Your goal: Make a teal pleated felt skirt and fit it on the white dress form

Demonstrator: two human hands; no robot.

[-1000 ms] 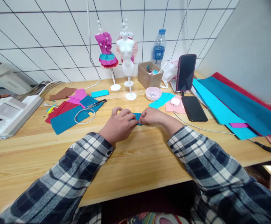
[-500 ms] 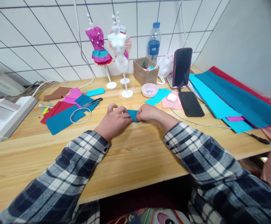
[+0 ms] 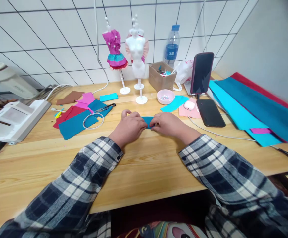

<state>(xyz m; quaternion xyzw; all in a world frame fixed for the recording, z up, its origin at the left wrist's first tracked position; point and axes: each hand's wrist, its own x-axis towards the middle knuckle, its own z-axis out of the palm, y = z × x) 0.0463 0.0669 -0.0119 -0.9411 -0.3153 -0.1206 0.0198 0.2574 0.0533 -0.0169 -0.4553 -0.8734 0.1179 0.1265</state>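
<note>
A small teal crepe paper piece [image 3: 147,121] lies on the wooden table between my two hands, and they cover both of its ends. My left hand [image 3: 130,127] holds the paper's left end, fingers together and bent over it. At the right end, my right hand [image 3: 168,125] pinches the paper between thumb and fingers. Exactly how the paper is folded beneath the fingertips is hidden. Behind the hands stands a bare white mini mannequin [image 3: 137,53]. To its left, another mannequin wears a magenta and turquoise paper dress [image 3: 114,49].
Crepe paper scraps [image 3: 73,125], scissors [image 3: 105,108] and a white ring [image 3: 93,121] lie to the left. A pink bead bowl [image 3: 166,96], cardboard box [image 3: 159,79], bottle [image 3: 171,49], upright phone [image 3: 202,72] and flat phone [image 3: 211,113] stand or lie behind and right, beside large paper sheets [image 3: 258,102].
The view has shifted, so everything appears farther right. My right hand has turned slightly and its fingertips have come closer to my left hand; less of the teal paper shows between them.
</note>
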